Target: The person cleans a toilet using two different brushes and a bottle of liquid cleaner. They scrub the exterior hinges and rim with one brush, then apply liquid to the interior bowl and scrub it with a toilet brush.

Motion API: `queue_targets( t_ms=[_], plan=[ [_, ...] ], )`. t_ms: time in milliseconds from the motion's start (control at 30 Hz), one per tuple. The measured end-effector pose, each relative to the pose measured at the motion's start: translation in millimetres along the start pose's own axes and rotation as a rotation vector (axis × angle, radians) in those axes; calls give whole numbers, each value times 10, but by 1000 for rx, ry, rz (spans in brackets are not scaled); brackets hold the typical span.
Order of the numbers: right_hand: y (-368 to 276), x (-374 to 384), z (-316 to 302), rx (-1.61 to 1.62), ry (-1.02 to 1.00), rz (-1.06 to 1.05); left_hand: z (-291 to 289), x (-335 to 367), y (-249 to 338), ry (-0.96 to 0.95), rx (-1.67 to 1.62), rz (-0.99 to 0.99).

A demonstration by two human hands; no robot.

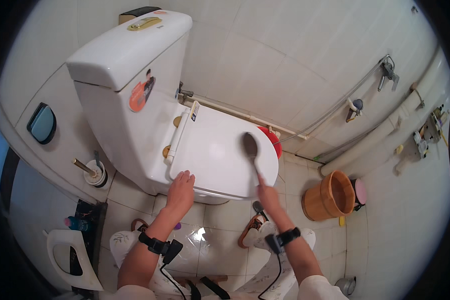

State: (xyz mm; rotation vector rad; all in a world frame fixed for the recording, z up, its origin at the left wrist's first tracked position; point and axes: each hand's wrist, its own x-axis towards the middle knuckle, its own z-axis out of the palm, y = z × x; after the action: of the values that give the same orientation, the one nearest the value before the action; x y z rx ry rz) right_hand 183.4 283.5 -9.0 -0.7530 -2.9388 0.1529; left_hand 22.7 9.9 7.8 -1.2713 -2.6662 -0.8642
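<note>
The white toilet lid [212, 150] is down in front of me, joined to the white toilet tank [130, 60] at the left. My right hand [269, 197] is closed round the handle of a long-handled brush [250, 144]. Its dark oval head lies over the right part of the lid, slightly blurred, so I cannot tell whether it touches. My left hand [181, 192] rests at the lid's near left edge by the hinge, fingers stretched out and holding nothing.
A toilet-brush holder [96, 175] stands left of the toilet. Beyond the lid's far end is a red basin [271, 140]; a wooden bucket [330, 196] stands at the right. A white plastic stool [67, 260] is at lower left. A hose [335, 107] hangs along the back wall.
</note>
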Motion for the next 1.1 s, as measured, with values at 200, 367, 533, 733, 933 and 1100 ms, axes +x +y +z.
queue_targets(
  t_ms=[200, 367, 533, 733, 933, 1100],
  plan=[
    [-1268, 466, 14, 158, -96, -156, 177, -21, -37, -106, 131, -7],
    [-283, 1018, -49, 73, 36, 23, 255, 6, -14, -106, 152, 28],
    [-209, -182, -23, 10, -95, 7, 214, -45, 6, -109, 218, 8],
    [-746, -41, -185, 135, -100, -148, 268, -43, -39, -63, 175, 44],
    [620, 189, -130, 53, 96, 159, 258, 13, 25, -74, 165, 52],
    [-34, -1171, -275, 224, -115, 27, 224, -7, -23, -87, 233, 55]
  ],
)
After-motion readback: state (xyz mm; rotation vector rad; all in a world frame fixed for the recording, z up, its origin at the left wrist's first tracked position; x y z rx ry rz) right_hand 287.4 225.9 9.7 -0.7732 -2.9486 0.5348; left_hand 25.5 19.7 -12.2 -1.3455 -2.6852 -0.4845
